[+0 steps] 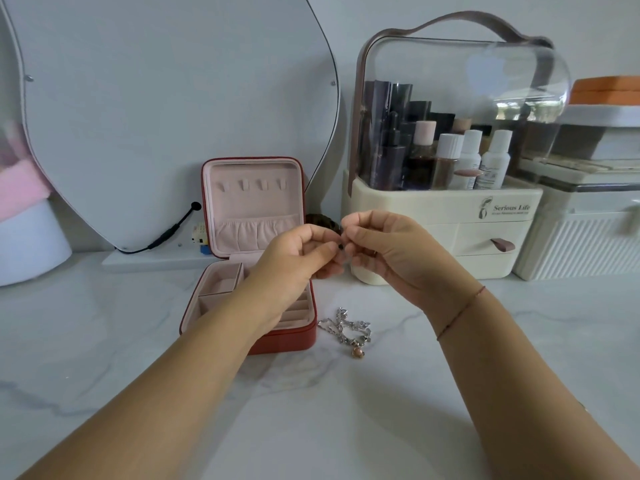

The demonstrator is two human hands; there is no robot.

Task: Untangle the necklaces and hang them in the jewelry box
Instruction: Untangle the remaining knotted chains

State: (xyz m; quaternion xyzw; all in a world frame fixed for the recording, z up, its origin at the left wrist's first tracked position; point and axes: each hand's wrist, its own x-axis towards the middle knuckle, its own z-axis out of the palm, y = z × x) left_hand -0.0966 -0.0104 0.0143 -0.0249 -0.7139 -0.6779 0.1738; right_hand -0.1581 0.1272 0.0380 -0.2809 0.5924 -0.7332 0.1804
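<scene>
A red jewelry box [304,336] with pink lining stands open on the marble counter, its upright lid showing a row of small hooks [251,185] with nothing on them. A tangle of silver chain with a pink bead pendant [348,329] lies on the counter just right of the box. My left hand [298,258] and my right hand [384,247] meet above the box's right edge, fingertips together, pinching a small dark piece [341,245] between them. Whether a thin chain hangs from it is too fine to tell.
A cream cosmetics organizer [440,216] with a clear dome and bottles stands behind my right hand. White storage boxes [581,237] sit at the far right. A curved mirror [166,109] with a black cable leans on the wall behind the box.
</scene>
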